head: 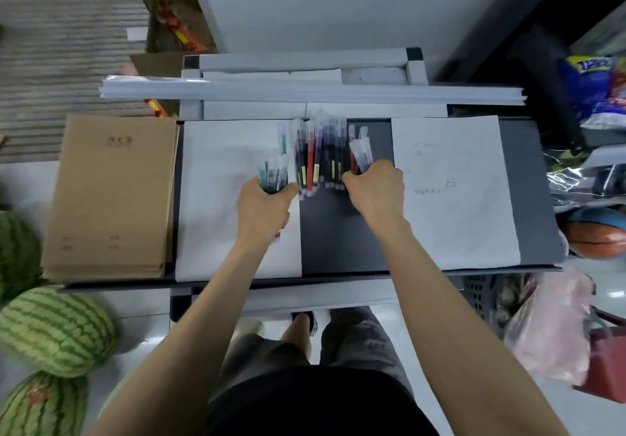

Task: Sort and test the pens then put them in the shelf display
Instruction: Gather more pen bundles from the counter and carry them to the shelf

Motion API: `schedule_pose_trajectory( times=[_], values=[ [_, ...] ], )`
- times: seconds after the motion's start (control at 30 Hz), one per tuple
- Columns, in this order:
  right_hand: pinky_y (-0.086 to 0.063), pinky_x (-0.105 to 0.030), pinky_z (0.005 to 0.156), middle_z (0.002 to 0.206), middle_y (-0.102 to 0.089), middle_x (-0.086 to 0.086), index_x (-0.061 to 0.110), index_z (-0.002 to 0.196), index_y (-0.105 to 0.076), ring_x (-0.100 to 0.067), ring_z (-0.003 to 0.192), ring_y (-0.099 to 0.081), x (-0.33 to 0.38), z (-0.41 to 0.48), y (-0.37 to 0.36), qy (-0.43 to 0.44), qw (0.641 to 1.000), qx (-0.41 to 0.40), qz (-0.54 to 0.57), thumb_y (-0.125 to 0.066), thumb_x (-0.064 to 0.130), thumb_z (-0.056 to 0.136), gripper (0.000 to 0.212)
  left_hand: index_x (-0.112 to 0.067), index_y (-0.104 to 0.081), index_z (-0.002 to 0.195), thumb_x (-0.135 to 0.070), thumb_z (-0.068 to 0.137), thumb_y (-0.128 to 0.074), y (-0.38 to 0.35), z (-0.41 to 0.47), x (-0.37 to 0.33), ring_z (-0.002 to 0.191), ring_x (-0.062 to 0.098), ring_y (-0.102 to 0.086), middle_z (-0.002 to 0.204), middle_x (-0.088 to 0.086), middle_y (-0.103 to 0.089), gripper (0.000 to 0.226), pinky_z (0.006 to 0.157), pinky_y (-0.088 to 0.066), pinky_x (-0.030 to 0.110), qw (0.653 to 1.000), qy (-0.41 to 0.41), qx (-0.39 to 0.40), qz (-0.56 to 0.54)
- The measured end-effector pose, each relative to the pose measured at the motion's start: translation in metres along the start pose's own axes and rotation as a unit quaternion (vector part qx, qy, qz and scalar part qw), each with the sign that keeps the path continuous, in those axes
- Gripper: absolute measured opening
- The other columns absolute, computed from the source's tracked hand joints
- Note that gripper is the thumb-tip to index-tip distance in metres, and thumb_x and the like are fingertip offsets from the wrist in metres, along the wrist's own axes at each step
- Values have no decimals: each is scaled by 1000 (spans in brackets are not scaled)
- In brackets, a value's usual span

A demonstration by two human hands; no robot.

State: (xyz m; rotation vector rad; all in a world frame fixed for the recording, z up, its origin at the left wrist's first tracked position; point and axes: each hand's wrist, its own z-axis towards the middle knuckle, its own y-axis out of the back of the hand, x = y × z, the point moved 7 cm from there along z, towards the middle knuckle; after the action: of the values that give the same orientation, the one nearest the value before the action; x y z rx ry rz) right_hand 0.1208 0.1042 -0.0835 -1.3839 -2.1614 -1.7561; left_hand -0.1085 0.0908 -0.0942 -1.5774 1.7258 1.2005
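Observation:
A row of pens (320, 154) with clear caps lies on the dark table (338, 242), between two white sheets. My left hand (262, 205) grips a bunch of green and teal pens (272, 173) over the left sheet (216, 198). My right hand (376, 188) holds a few pens (360, 154), one red and the others dark, at the right end of the row. One green pen (283, 137) lies alone just left of the row. The right sheet (454, 191) carries faint scribbles.
A stack of brown cardboard folders (108, 195) lies at the table's left end. White shelf bars and long white strips (311, 91) run along the far edge. Watermelons (57, 330) sit on the floor at left; bags and a basketball (596, 232) crowd the right.

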Motion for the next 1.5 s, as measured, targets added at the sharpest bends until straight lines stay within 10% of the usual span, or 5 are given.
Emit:
schedule_pose_trajectory(
  times=[0.6, 0.83, 1.03, 1.23, 1.5],
  values=[
    [-53, -28, 65, 81, -67, -14, 5, 108, -58, -21, 69, -63, -20, -64, 10, 132, 938, -64, 313, -55, 20, 105, 15, -26, -50, 62, 0, 85, -68, -45, -42, -8, 47, 3, -37, 48, -17, -45, 39, 48, -34, 20, 988, -139, -57, -47],
    [-39, -16, 57, 62, -43, 0, 4, 72, -49, -1, 58, -37, -45, -70, -7, 87, 909, -116, 391, -77, 17, 93, 37, 13, -56, 67, -27, 80, -67, -57, -58, 4, 59, 20, -51, 63, 30, -56, 44, 52, -46, 40, 960, -205, -142, -130],
    [-32, -19, 55, 55, -34, 16, 26, 63, -32, -3, 54, -31, -47, -77, -14, 130, 911, -89, 381, -66, 29, 82, 40, 12, -52, 65, -32, 79, -65, -65, -59, 26, 57, 17, -49, 60, 26, -54, 48, 51, -44, 36, 960, -210, -143, -118],
    [-35, -23, 53, 53, -37, 15, 23, 64, -37, -6, 53, -33, -49, -77, -11, 99, 923, -53, 369, -68, 24, 93, 42, -23, -54, 66, -17, 84, -67, -68, -61, 20, 50, 0, -49, 52, -21, -55, 23, 55, -43, 19, 976, -167, -124, -65],
    [-33, -27, 51, 54, -36, 11, 20, 66, -37, -11, 53, -31, -59, -101, 22, 44, 924, 10, 379, -70, 35, 96, 47, -19, -52, 73, -4, 87, -66, -64, -100, -15, 55, 10, -43, 62, -6, -50, 25, 52, -40, 26, 980, -159, -105, -50]
  ],
)
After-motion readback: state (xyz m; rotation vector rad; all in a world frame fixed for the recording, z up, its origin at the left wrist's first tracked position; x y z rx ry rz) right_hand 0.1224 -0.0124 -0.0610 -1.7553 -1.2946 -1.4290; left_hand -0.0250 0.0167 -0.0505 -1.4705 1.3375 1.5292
